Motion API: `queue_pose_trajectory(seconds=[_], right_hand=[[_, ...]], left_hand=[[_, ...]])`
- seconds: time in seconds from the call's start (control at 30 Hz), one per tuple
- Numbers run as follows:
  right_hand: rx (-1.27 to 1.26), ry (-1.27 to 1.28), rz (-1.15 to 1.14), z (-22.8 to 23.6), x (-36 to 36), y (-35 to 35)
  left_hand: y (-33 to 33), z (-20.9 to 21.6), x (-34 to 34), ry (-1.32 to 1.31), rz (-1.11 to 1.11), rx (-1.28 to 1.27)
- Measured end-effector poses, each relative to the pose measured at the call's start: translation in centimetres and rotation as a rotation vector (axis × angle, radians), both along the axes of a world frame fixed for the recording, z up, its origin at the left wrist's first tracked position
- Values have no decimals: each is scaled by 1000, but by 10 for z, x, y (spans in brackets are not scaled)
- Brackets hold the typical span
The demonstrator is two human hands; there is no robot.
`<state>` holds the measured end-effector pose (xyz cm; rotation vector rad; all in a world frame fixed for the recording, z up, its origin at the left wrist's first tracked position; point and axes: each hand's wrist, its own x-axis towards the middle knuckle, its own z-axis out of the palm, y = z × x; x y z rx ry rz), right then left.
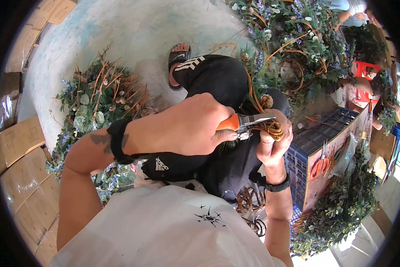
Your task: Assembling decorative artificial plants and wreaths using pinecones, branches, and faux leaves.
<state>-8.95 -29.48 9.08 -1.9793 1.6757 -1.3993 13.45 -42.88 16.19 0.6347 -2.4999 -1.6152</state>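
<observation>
My left hand [193, 124], with a black band round its wrist, is closed round a pair of orange-handled pliers [257, 119]. The metal jaws reach right, up against a looped bundle of brown vine [274, 130]. Thumb and fingers of my right hand [271, 144] pinch that bundle. I cannot tell whether the jaws grip it. Beyond my hands, over my dark trousers, a garland [253, 89] of brown stems and green sprigs runs away from me, with a pinecone [266, 101] close to the vine.
Leafy sprays with pinecones [97, 93] lie on the floor at left, near stacked cardboard boxes [22, 142]. More greenery [293, 40] is heaped at far right. A blue crate [315, 142] stands at right, with red-handled scissors [320, 165] beside it. Other people sit beyond.
</observation>
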Motion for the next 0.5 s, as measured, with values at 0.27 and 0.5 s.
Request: queue_pose_trajectory(seconds=[0.27,0.5], right_hand=[[46,-80,-64,13,5,12],[134,-749,-113,31,103,70]], left_hand=[[14,-9,8,88,184,-83],[86,3,-8,210,193,-305]])
